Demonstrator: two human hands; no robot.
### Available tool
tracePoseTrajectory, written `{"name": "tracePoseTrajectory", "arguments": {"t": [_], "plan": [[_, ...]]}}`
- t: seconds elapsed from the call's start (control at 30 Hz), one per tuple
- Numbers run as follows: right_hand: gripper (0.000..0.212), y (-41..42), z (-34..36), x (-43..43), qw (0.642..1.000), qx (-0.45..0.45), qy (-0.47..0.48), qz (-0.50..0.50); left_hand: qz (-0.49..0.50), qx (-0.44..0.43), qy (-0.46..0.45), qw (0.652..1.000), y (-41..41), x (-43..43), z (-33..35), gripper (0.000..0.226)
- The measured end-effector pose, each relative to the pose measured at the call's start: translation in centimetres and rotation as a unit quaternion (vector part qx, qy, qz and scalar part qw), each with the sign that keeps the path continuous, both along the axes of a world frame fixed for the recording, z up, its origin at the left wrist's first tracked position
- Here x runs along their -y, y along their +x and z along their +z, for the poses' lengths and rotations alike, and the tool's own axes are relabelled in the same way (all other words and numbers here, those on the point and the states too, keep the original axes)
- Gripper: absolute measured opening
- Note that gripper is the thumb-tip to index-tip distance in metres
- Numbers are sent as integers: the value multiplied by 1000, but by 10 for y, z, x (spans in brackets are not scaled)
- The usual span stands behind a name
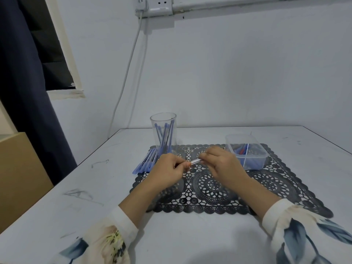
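Observation:
Both hands meet over a black lace placemat (pixel 213 189) on a white table. My left hand (pixel 167 171) and my right hand (pixel 221 164) each pinch one end of a clear pen barrel (pixel 195 161) held just above the mat. Which parts of the pen lie inside the fingers is hidden. A clear cup (pixel 163 132) with several blue pens standing in it is behind my left hand. A row of blue pens (pixel 145 163) lies on the mat's left edge.
A clear plastic box (pixel 245 149) holding blue and red pen parts sits on the mat to the right. The white table (pixel 76 197) runs to a wall behind. A white cable hangs from a wall socket (pixel 154 6). A dark curtain (pixel 24 92) hangs at the left.

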State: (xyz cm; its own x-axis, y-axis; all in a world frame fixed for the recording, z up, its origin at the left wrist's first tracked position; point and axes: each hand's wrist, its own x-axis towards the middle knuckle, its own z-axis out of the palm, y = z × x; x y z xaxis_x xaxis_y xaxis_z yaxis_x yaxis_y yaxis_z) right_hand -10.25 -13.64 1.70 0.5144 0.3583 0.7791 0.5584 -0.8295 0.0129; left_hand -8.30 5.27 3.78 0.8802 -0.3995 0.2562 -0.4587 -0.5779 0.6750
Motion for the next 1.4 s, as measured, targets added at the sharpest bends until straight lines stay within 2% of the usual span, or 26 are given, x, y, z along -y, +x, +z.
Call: {"name": "tracePoseTrajectory", "arguments": {"t": [0.1,0.23,0.37,0.47,0.7,1.03,1.4], "plan": [[19,2,-3,-2,999,-44,23,1,11,60,64,996,3,-5,-2,23],[15,0,-3,-3,995,-78,55,18,-3,114,96,989,5,-8,-6,21],[39,-5,-4,-9,993,-107,43,23,-26,139,100,985,7,-12,-8,22],[46,-5,-5,-12,993,-114,24,7,-38,161,110,980,6,-12,-9,22],[36,-6,-5,-14,992,-128,-14,-1,-13,165,97,981,8,-14,-6,21],[30,-5,-5,-13,993,-110,28,14,-5,133,104,986,12,-17,-6,25],[35,-5,-3,-13,986,-161,34,-23,1,215,100,971,11,-19,-6,19]]}}
